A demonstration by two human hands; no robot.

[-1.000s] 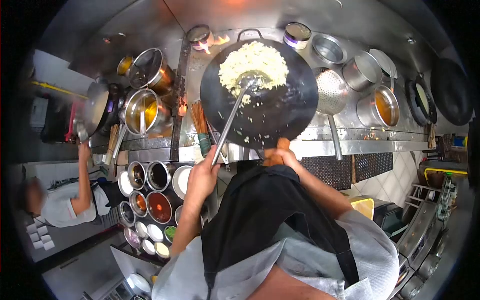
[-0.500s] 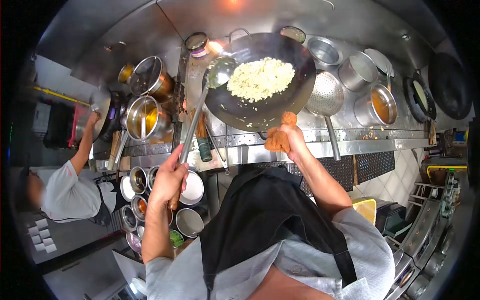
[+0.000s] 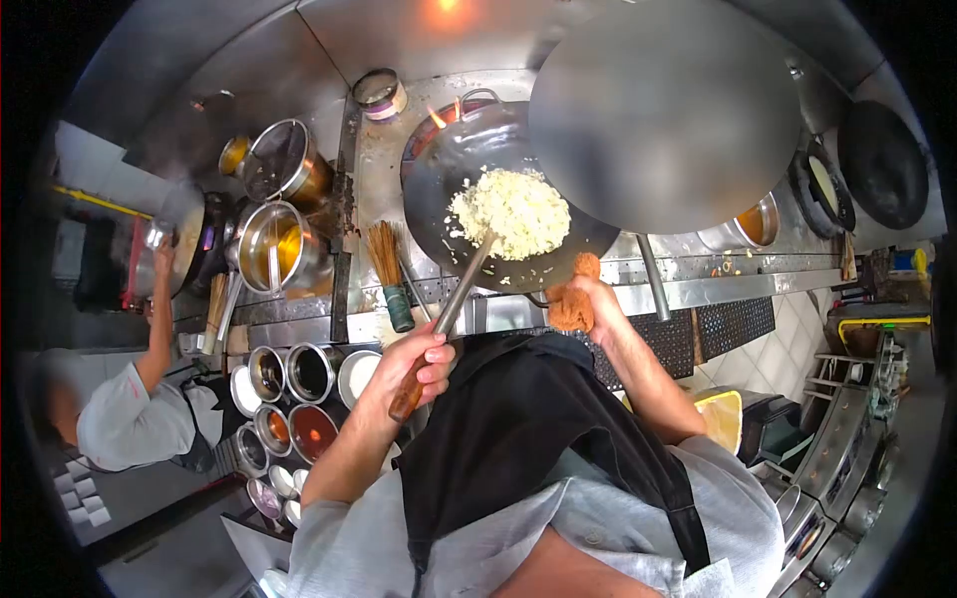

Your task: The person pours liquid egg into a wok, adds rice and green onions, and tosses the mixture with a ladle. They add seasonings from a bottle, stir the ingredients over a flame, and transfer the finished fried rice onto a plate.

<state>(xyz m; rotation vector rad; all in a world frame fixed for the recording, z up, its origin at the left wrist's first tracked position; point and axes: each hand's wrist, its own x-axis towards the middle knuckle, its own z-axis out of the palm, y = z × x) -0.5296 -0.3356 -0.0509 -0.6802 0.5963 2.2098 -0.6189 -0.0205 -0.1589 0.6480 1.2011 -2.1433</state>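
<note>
My left hand (image 3: 417, 365) is closed around the wooden-ended handle of a long metal ladle (image 3: 465, 291). The ladle's bowl is hidden in a heap of pale yellow-white food that looks like rice (image 3: 513, 211). This heap sits in the middle of a large dark wok (image 3: 439, 174), with loose grains scattered around it. At the wok's near rim, my right hand (image 3: 604, 307) grips a folded orange-brown cloth (image 3: 571, 309) over the wok's near handle. Small flames (image 3: 437, 118) show at the far left rim.
A strainer handle (image 3: 653, 277) juts from under a blurred grey disc covering the right side. Bamboo brush (image 3: 384, 254), oil pot (image 3: 276, 249) and several seasoning containers (image 3: 311, 433) lie left. At far left another person (image 3: 150, 414) works at a wok (image 3: 189, 234).
My left hand and the ladle moved right, and the ladle's bowl went from the wok's left side into the food. The wok is tilted differently, and flames now show at its rim.
</note>
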